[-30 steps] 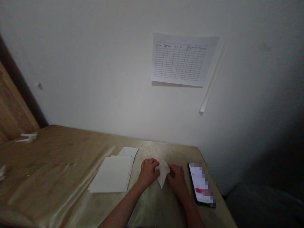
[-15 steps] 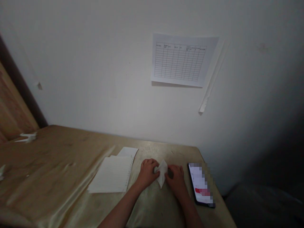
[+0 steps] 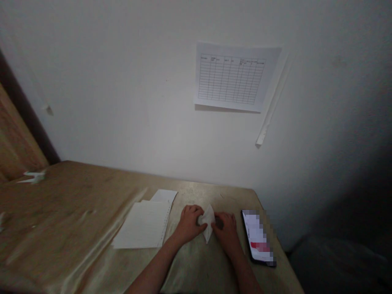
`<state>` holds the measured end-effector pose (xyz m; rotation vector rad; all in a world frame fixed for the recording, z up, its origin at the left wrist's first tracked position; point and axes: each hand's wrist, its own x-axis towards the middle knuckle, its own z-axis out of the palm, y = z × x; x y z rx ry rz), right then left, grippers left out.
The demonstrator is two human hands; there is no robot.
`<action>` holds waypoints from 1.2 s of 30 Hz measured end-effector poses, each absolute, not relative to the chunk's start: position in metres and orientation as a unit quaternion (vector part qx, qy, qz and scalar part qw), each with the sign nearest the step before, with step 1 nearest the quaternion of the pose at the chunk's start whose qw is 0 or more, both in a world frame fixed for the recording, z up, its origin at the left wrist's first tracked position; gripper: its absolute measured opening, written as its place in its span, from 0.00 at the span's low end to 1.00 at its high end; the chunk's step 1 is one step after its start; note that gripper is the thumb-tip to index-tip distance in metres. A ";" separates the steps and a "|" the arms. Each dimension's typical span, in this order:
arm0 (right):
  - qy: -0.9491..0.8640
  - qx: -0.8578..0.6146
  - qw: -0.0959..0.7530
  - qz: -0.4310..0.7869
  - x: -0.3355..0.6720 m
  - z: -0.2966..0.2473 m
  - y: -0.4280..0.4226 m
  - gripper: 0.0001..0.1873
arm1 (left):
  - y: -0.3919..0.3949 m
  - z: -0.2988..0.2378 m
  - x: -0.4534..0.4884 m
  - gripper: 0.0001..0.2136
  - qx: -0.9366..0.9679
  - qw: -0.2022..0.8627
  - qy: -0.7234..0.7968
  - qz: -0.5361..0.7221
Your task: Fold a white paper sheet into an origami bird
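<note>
Grip of the left hand (image 3: 189,223) and right hand (image 3: 227,229) pinches opposite edges of a white diamond-shaped folded paper (image 3: 208,219), which sits directly between them at the brown cloth-covered table (image 3: 196,269), before a pale wall (image 3: 122,102).

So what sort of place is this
Probably a desk corner in a room: a covered table by a pale wall, a printed grid sheet up there, and loose paper laid out.

No text can be read: the headings of the black-lined table on the white rectangular paper sheet (image 3: 237,75) and the black-framed rectangular phone's (image 3: 257,237) lit screen are too small or blurred.
</note>
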<state>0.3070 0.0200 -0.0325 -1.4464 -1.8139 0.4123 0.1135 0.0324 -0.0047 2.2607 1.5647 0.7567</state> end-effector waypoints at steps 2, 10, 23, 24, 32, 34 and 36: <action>-0.713 -0.563 0.394 0.141 0.307 -0.036 0.021 0.16 | 0.032 -0.005 0.113 0.17 0.787 0.142 0.539 0.264; -0.717 -0.566 0.389 0.121 0.306 -0.038 0.023 0.13 | 0.030 -0.005 0.114 0.27 0.795 0.144 0.532 0.253; -0.711 -0.586 0.377 0.100 0.301 -0.034 0.025 0.09 | 0.029 0.000 0.112 0.39 0.806 0.156 0.524 0.225; -0.710 -0.586 0.377 0.097 0.301 -0.034 0.025 0.09 | 0.029 0.000 0.112 0.39 0.806 0.158 0.525 0.223; -0.713 -0.567 0.395 0.120 0.309 -0.040 0.027 0.07 | 0.029 0.003 0.113 0.38 0.804 0.162 0.529 0.217; -0.713 -0.558 0.402 0.134 0.311 -0.042 0.028 0.08 | 0.029 0.003 0.113 0.38 0.803 0.164 0.530 0.217; -0.711 -0.556 0.407 0.141 0.312 -0.042 0.028 0.09 | 0.029 0.003 0.112 0.39 0.802 0.166 0.530 0.219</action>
